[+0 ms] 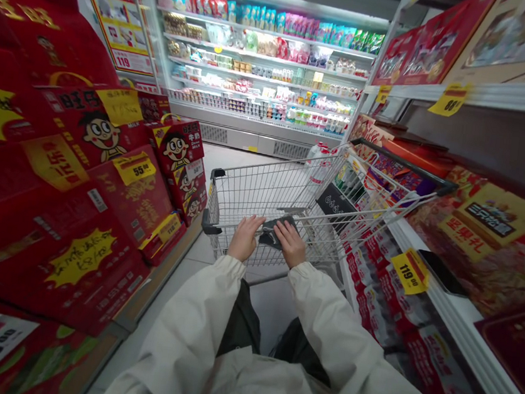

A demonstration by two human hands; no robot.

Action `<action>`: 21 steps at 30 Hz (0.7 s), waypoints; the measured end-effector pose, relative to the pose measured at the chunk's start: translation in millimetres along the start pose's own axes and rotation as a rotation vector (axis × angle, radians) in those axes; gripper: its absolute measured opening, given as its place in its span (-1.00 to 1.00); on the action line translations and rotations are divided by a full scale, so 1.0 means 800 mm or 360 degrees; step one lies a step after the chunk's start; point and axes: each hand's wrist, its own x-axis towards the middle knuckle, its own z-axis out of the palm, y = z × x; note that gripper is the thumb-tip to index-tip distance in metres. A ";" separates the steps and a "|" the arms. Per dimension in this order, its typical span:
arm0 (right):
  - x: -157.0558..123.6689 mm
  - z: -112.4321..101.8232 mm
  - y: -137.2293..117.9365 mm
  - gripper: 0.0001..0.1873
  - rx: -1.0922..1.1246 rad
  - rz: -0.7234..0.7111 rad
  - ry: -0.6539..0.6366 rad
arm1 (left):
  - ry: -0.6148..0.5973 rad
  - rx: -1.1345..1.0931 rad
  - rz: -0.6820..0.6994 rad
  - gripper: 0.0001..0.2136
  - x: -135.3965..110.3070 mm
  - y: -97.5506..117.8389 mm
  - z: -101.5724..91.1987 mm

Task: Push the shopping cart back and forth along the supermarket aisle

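A wire shopping cart (263, 187) with dark corner pieces stands sideways in front of me. Both my hands are at its near rim, around a small dark grey item (271, 235) whose kind I cannot make out. My left hand (245, 238) has its fingers curled against the item's left end. From the right, my right hand (291, 243) lies over the same item with fingers bent on its top. The undersides of both hands are hidden. A black panel with light print (334, 204) is fixed inside the cart's right part.
Red gift boxes (135, 189) with yellow price tags are stacked close on the left. A shelf (456, 326) of boxed goods runs along the right, with a dark phone-like slab (441, 272) at its edge. Ahead stands a lit refrigerated display (259, 140); white bottles (318, 162) show beyond the cart.
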 end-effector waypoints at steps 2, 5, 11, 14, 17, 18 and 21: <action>-0.004 0.012 -0.005 -0.49 -0.0012 0.0062 -0.0009 | 0.0028 0.0037 -0.0028 -0.24 -0.005 0.004 0.002; -0.012 0.029 -0.009 -0.48 -0.0044 0.0126 -0.0004 | 0.0049 0.0046 -0.0073 -0.27 -0.008 0.010 0.005; -0.026 0.042 -0.010 -0.35 -0.0010 0.0231 -0.0027 | 0.0040 0.0027 -0.0114 -0.29 -0.007 0.013 0.007; -0.029 0.032 -0.011 -0.30 0.0054 0.0203 -0.0092 | 0.0020 0.0014 -0.0120 -0.27 -0.007 0.012 0.006; -0.028 0.017 -0.010 -0.28 0.0066 0.0199 -0.0068 | 0.0012 0.0009 -0.0125 -0.26 -0.007 0.011 0.007; -0.027 0.014 -0.009 -0.28 0.0057 0.0215 -0.0047 | 0.0016 0.0010 -0.0125 -0.27 -0.007 0.011 0.007; -0.021 0.013 -0.005 -0.26 0.0012 0.0263 -0.0010 | 0.0034 0.0026 -0.0121 -0.29 -0.007 0.012 0.008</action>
